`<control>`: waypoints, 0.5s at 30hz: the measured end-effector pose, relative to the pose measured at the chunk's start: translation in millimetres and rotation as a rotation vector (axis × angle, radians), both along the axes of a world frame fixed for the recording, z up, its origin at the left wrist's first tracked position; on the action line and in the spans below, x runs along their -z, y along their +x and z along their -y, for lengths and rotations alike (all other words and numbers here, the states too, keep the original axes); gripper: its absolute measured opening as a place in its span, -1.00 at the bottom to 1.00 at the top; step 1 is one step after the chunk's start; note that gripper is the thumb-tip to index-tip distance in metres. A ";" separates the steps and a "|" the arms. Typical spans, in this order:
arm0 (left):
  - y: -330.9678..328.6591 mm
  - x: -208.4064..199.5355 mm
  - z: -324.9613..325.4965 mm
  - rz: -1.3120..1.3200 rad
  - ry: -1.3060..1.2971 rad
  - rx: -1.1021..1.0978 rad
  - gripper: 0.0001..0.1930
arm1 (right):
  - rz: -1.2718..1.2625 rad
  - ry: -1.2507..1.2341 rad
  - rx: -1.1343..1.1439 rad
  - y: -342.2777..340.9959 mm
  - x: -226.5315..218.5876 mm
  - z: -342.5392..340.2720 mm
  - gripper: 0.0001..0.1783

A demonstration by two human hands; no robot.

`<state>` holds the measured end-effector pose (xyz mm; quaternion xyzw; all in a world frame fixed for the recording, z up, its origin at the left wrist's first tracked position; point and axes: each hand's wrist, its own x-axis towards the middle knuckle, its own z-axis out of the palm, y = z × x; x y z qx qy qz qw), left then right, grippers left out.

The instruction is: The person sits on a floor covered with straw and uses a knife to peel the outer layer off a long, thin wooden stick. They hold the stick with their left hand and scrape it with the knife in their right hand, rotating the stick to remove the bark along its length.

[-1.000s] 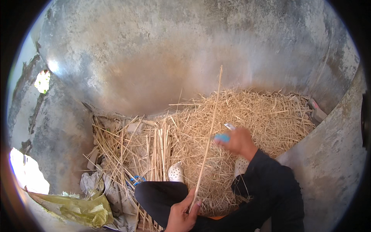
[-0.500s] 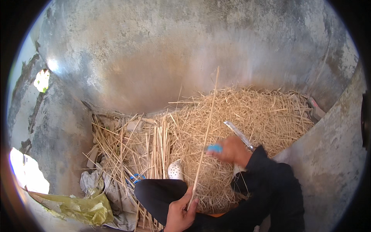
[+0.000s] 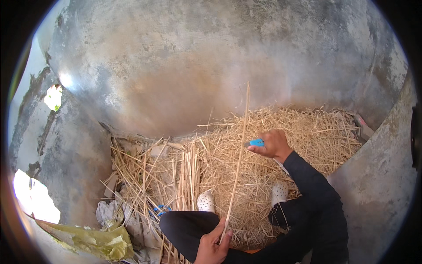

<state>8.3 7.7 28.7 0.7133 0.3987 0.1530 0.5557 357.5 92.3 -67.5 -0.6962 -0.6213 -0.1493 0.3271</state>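
Note:
My left hand (image 3: 214,245) is closed round the lower end of a long, thin bamboo strip (image 3: 239,165), which slants up and away from me toward the wall. In my right hand (image 3: 276,144) is a small blue utility knife (image 3: 256,142), mostly covered by the fingers. Its dark tip is at the strip, in the upper half; I cannot tell whether it touches. A fine curl stands off near the strip's far end. Under my right forearm a longer knife (image 3: 280,166) lies on the shavings, almost wholly hidden.
Pale shavings (image 3: 316,136) cover the floor between my white clogs (image 3: 205,201) and the concrete wall (image 3: 198,57). Several split strips (image 3: 190,176) lie left of centre. A yellow-green plastic sheet (image 3: 99,242) and grey sacking (image 3: 136,224) are at lower left.
My right hand with the utility knife has moved away from me along the strip, toward its far end. The longer knife, visible before, is now mostly behind my forearm. My left hand keeps its grip.

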 end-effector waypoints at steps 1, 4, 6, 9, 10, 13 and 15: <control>-1.1 -7.0 -0.9 -0.044 0.005 0.008 -0.57 | 0.002 -0.019 -0.002 -1.6 -0.8 -3.3 -0.09; -0.1 -19.0 -4.3 -0.124 0.013 0.034 -0.59 | 0.039 -0.036 -0.004 1.9 -5.8 -6.4 -0.08; -3.2 -15.7 -3.2 -0.132 -0.009 0.030 -0.58 | 0.077 -0.012 -0.024 4.2 -6.0 -4.7 -0.08; -3.5 -16.3 -3.9 -0.096 -0.079 0.004 -0.56 | 0.062 0.003 -0.030 3.6 -11.4 -7.9 -0.08; -3.8 -14.2 -1.2 -0.072 -0.084 0.029 -0.56 | 0.023 0.010 0.032 7.9 -6.0 -10.5 -0.08; -12.2 -2.6 13.1 -0.030 -0.135 0.100 -0.56 | -0.133 -0.085 0.265 49.5 4.4 -18.1 -0.06; -27.2 1.4 20.5 -0.056 -0.218 0.143 -0.57 | -0.220 -0.240 0.395 76.6 -8.1 -6.7 -0.04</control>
